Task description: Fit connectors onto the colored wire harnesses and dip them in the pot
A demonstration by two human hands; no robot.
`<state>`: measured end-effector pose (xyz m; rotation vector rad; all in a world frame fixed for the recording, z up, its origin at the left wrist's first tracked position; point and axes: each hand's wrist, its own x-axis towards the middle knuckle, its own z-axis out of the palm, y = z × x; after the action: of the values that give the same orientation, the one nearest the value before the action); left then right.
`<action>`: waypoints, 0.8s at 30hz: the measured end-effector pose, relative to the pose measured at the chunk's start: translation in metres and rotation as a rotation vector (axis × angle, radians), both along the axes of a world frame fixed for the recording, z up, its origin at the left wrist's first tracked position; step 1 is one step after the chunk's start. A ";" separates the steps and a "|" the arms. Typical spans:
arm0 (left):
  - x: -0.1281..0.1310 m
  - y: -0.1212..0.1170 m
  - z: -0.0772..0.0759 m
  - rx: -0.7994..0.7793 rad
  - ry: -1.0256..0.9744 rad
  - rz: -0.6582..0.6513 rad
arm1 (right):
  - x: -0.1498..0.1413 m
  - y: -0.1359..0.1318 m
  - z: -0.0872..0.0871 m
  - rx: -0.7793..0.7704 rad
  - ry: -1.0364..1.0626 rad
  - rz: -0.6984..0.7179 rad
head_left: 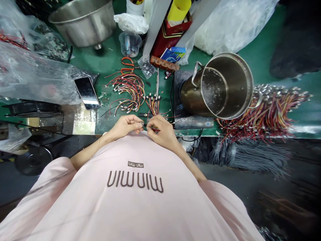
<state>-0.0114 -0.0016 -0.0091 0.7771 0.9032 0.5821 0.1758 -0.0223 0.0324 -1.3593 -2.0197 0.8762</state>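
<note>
Person in a pink T-shirt [130, 204], seen from above, with dark lettering on the chest. The left hand [125, 126] and right hand [162, 131] are close together over the near edge of the green desk [110, 57]. The left hand is closed in a pinch on a small metal connector [141, 124], and the right hand is closed on a thin dark tool [152, 127], its exact type too small to tell, whose tip lies just beside the connector. Directly beyond the hands, a few short wires with connectors [153, 104] stand in a small cluster, and a loose heap of red, yellow and black wires [127, 92] lies to their left. A smartphone [87, 93] lies further left, beside crumpled clear plastic bags [30, 73]. To the right, a steel pot [217, 85] stands on a dark flat plate [179, 83], next to a large bundle of multicoloured wires [265, 113] at the desk edge. Further away are orange-handled pliers [127, 63], a clear plastic cup [130, 44], a red tin [173, 36] and a large steel basin [82, 25].
</note>
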 end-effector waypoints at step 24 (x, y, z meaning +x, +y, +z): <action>0.002 0.003 0.000 0.049 -0.028 0.082 | 0.016 -0.002 0.008 0.004 -0.070 0.084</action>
<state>-0.0090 0.0018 -0.0088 0.7768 0.9009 0.6874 0.1914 -0.0244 0.0401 -1.3282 -2.1442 0.8712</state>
